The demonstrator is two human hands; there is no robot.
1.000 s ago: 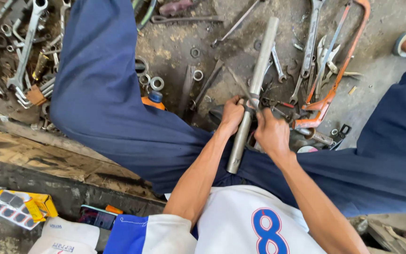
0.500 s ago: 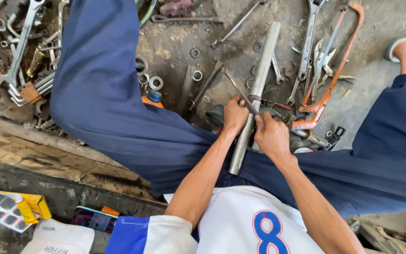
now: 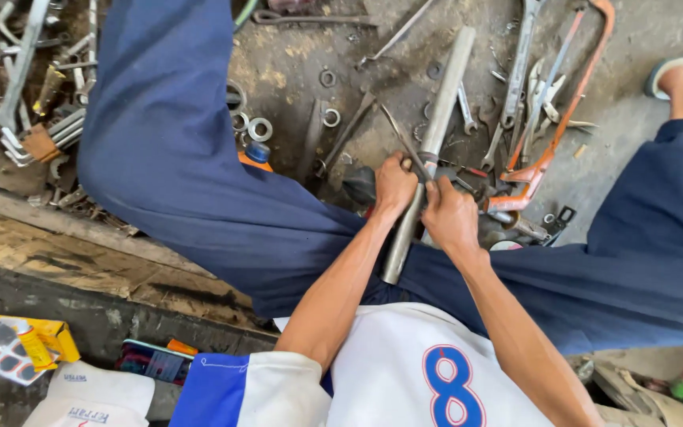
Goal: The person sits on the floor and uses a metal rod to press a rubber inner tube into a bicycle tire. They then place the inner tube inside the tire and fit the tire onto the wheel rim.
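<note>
White jersey (image 3: 405,372) (blue numeral), navy trousers (image 3: 167,150)

The floor (image 3: 294,55) is bare, stained concrete, grey and oily, lit by flat daylight with soft shadows. An orange-framed hacksaw (image 3: 571,103) lies on it toward the upper right. Left of the hacksaw, loose washers (image 3: 261,128) and spanners (image 3: 17,71) are scattered across the concrete. Far below and left of the hacksaw, a worn wooden plank (image 3: 57,253) runs along the floor's edge. Beyond that plank sit a yellow box (image 3: 17,344) and a phone (image 3: 152,362).
</note>
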